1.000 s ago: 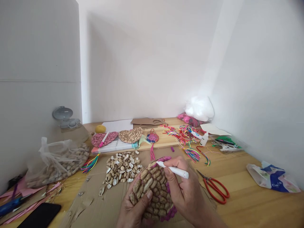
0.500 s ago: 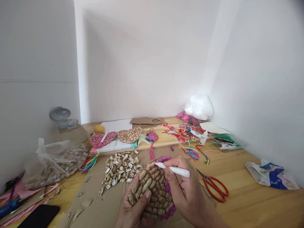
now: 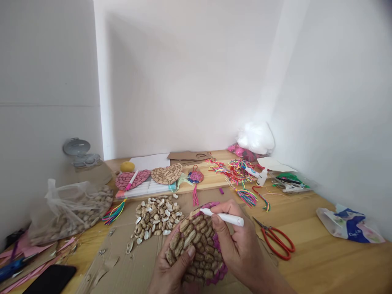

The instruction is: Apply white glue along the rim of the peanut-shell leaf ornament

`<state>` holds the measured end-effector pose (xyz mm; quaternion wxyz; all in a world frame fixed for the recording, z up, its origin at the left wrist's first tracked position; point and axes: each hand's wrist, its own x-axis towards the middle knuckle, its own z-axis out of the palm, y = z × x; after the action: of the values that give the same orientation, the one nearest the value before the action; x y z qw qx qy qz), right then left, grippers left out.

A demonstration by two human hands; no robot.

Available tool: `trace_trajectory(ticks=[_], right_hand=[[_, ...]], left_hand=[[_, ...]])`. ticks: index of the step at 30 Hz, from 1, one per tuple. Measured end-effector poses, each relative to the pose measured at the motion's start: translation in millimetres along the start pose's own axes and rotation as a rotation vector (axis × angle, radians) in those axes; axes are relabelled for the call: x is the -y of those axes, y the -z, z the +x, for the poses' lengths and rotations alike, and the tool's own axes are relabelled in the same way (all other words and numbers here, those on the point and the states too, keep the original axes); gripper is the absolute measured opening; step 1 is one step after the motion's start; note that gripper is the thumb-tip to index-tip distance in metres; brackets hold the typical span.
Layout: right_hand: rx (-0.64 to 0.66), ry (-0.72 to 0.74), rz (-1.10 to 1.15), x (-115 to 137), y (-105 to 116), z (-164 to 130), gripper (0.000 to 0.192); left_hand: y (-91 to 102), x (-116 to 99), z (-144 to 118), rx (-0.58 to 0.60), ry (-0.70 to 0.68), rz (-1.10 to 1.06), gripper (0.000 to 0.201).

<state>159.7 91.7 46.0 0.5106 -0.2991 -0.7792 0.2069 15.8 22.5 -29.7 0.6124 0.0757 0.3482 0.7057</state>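
My left hand (image 3: 173,265) grips the lower left of a rounded panel covered with peanut shells (image 3: 199,241), its thumb lying across the shells. Most of those shells are plain tan, while the ones along the top and right rim are coloured purple. In my right hand (image 3: 240,245) is a white marker pen (image 3: 223,216), pinched between thumb and fingers. The pen's tip touches or nearly touches a shell at the panel's top edge, beside the purple part. A small purple cap (image 3: 221,190) lies on the cardboard just beyond the panel.
Loose shells (image 3: 157,216) lie on the cardboard sheet (image 3: 122,269). To the right are red-handled scissors (image 3: 277,243) and a tissue pack (image 3: 349,224). A bag of peanuts (image 3: 73,208) and a black phone (image 3: 50,279) are at left. Behind are shell-covered panels (image 3: 167,174) and coloured threads (image 3: 235,171).
Almost nothing differs. The pen and my right hand have shifted very slightly, with the tip still at the panel's top rim; the view has moved a touch.
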Motion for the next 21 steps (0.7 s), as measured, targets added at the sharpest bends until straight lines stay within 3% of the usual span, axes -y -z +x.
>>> trace_trajectory(ticks=[8,21], right_hand=[[0.01,-0.019,0.026,0.1,-0.8,1.0,0.011],[0.108,-0.19,0.092,-5.8,4.3,7.2,0.018]], left_hand=[[1.0,0.9,1.1,-0.005,-0.03,0.039,0.099],[-4.6,-0.7,-2.0,-0.029,-0.002,0.0,0.103]])
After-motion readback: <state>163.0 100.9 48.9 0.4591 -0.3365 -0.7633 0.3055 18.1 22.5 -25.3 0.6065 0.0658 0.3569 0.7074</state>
